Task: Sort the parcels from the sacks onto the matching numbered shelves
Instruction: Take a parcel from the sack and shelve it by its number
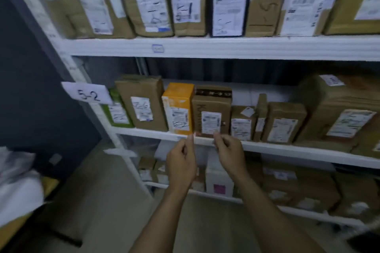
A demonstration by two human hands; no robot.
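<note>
A brown cardboard parcel [211,113] with a white label stands upright on the middle shelf [287,149], between an orange parcel [177,107] and a smaller brown parcel [242,123]. A paper tag reading 5-2 [88,94] hangs on the shelf's left post. My left hand [181,162] is just below the brown parcel's lower left corner, fingers loosely curled, its fingertip at the shelf edge. My right hand [228,154] is under the lower right part of the parcel's label, fingertips close to the parcel's bottom edge. Neither hand grips anything that I can see.
The top shelf [226,47] is packed with upright labelled parcels. More boxes fill the lower shelf [205,192]. A dark wall panel [30,88] is to the left, and white sacks [18,187] lie at the lower left. Bare floor [115,201] lies under my arms.
</note>
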